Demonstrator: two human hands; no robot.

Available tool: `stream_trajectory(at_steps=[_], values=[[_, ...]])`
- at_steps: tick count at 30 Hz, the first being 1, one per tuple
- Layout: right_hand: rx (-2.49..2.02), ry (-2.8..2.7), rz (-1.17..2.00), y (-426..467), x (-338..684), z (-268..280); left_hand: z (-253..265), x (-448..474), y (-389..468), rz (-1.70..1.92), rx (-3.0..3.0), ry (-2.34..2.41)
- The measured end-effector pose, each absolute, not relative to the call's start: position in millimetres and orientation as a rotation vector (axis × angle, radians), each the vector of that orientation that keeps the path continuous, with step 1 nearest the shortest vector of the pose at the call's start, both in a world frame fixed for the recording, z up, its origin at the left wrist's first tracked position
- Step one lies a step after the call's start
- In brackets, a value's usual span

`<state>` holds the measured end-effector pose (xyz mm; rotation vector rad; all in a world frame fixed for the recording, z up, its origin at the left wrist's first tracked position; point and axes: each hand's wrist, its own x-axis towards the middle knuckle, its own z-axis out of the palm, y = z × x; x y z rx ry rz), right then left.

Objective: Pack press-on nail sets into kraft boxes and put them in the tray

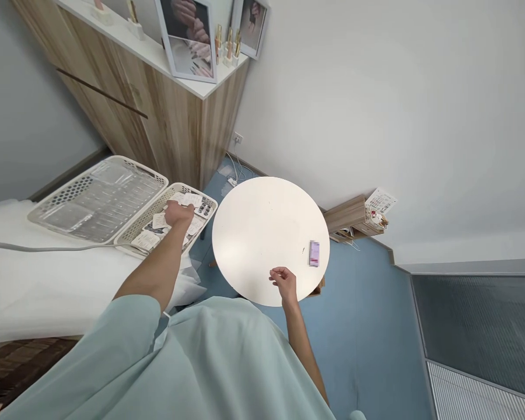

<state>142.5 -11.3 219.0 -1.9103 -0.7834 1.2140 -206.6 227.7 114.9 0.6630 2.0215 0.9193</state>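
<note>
My left hand [178,214] reaches down into a cream perforated basket [133,227] full of loose papers and small packets. Its fingers are curled closed beside a small white packet [192,199], and what they grip is hidden. A card with dark oval shapes [205,209] lies at the basket's far right corner. Over the near part of a round white table [254,227] hovers my right hand [284,282]. Its fingers are bent and slightly apart, and nothing shows between them. A pixelated purple, phone-like rectangle [314,254] lies on the table to its right.
Beside the basket, another cream basket [72,224] holds clear plastic sheets or cases. Both rest on a white-covered surface [48,286], crossed by a grey cable [39,248]. A wooden cabinet [157,99] stands behind. A low wooden shelf [347,216] is right of the table.
</note>
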Motion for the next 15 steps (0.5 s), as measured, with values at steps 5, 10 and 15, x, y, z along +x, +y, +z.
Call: stream_trajectory(at_steps=[5,10,15], values=[[-1.914,-0.722,1.169,-31.5,152.5,210.3,118.4,-206.4,233.5,0.609,0.762,2.162],[-1.92,-0.658,1.099,-50.7,153.1,207.4,115.6,-207.0,237.4,0.643,0.756,2.145],[-1.927,-0.622,1.072,-57.5,144.5,208.9,115.6,-207.4,236.0,0.835,0.571,2.073]])
